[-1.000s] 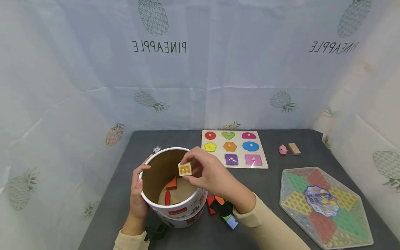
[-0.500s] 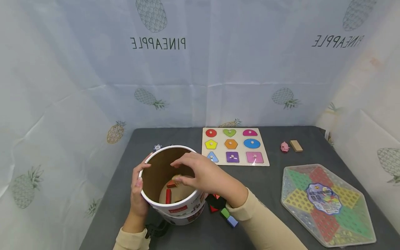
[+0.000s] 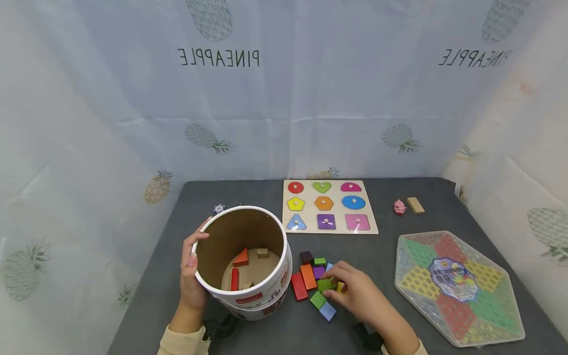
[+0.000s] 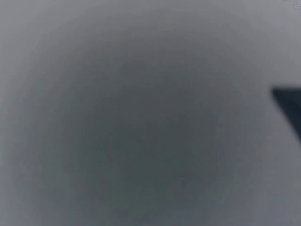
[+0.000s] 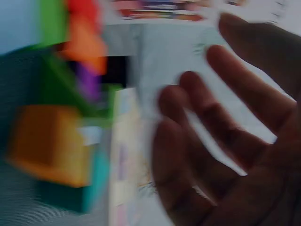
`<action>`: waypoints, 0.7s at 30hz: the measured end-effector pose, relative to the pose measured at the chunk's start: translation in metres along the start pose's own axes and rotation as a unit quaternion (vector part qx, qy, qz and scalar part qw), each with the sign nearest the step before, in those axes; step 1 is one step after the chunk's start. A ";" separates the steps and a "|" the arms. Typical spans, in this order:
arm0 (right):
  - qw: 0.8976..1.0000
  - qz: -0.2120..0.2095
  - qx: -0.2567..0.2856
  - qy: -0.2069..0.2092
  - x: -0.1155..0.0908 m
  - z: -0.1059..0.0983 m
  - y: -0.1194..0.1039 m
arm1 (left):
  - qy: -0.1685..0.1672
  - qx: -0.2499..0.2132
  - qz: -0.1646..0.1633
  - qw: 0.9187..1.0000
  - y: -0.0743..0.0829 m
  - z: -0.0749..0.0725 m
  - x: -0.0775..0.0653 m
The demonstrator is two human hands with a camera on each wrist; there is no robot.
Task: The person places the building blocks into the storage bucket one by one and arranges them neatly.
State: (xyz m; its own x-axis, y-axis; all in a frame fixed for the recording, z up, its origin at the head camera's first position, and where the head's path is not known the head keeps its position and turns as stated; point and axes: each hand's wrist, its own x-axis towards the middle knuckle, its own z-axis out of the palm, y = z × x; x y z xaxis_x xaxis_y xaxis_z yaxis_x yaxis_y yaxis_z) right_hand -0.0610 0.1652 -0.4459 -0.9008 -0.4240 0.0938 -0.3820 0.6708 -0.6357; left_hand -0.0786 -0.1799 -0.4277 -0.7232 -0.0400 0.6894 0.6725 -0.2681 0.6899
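Note:
My left hand grips the side of a white bucket, its fingers hooked over the rim. Inside the bucket lie a red-orange triangular block, a red bar-shaped block and a small wooden letter block. My right hand is at a cluster of coloured blocks right of the bucket, its thumb and fingertips spread around a green block. In the right wrist view the fingers are parted with nothing between them, beside an orange-yellow block. The left wrist view shows only a grey blur.
Several blocks surround the right fingertips, among them red, orange and blue. Behind them lies a shape puzzle board. A hexagonal game box, a pink pig figure and a wooden block are on the right.
The right hand has let go of the letter block inside the bucket, then moved out and right to the coloured blocks. The left hand keeps its grip on the bucket.

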 end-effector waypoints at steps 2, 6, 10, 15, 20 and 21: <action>0.999 0.008 -0.022 -0.028 -0.011 0.017 0.009 | 0.001 -0.005 0.001 1.000 0.000 0.000 0.001; 0.996 0.018 -0.065 -0.052 -0.022 0.045 0.011 | 0.007 -0.008 -0.002 1.000 -0.001 0.001 0.002; 0.993 0.053 -0.088 -0.059 -0.021 0.061 0.007 | 0.006 -0.004 -0.002 1.000 -0.001 0.000 0.001; 0.994 0.067 -0.076 -0.042 -0.017 0.063 0.006 | 0.006 0.004 -0.006 1.000 -0.003 -0.003 0.000; 0.997 0.053 -0.051 -0.018 -0.018 0.049 0.001 | 0.003 0.003 -0.002 1.000 -0.002 -0.005 -0.001; 0.998 0.053 -0.046 -0.007 -0.018 0.044 -0.003 | 0.001 0.002 0.001 1.000 -0.002 -0.004 0.000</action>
State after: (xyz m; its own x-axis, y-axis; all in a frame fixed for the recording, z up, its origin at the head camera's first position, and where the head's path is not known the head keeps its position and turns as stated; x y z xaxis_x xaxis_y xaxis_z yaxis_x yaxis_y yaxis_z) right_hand -0.0349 0.1443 -0.4793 -0.9344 -0.3558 0.0190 -0.3029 0.7653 -0.5679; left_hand -0.0806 -0.1834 -0.4306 -0.7223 -0.0416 0.6903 0.6743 -0.2639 0.6897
